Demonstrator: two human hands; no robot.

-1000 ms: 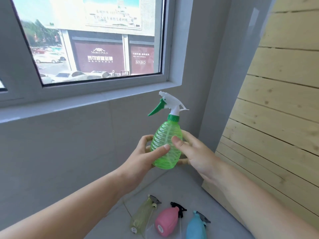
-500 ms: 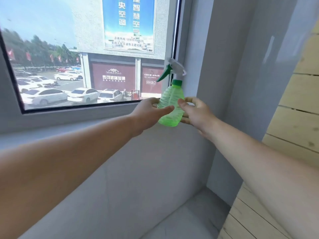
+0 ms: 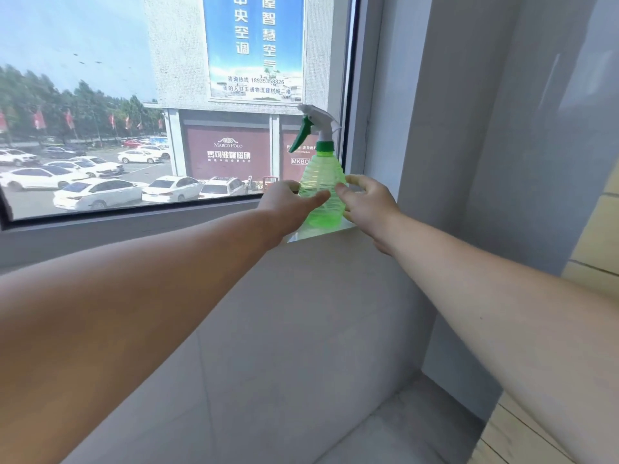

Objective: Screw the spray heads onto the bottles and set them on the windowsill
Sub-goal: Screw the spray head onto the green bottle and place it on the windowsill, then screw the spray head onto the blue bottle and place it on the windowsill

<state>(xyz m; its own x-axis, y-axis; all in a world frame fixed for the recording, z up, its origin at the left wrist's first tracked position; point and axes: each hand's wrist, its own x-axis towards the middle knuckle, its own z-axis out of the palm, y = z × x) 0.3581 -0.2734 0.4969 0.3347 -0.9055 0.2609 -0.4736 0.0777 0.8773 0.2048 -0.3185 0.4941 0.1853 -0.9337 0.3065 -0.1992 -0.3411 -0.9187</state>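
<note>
Green spray bottle, white spray head fitted: standing upright on the windowsill, right end, by the window frame. Left hand and right hand are flanking it, thumbs touching its body, grip seemingly loose.

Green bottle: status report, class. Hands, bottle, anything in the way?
Left hand and right hand both gripping green bottle. Bottle upright, base on windowsill, spray head on. Nothing in the way.
</note>
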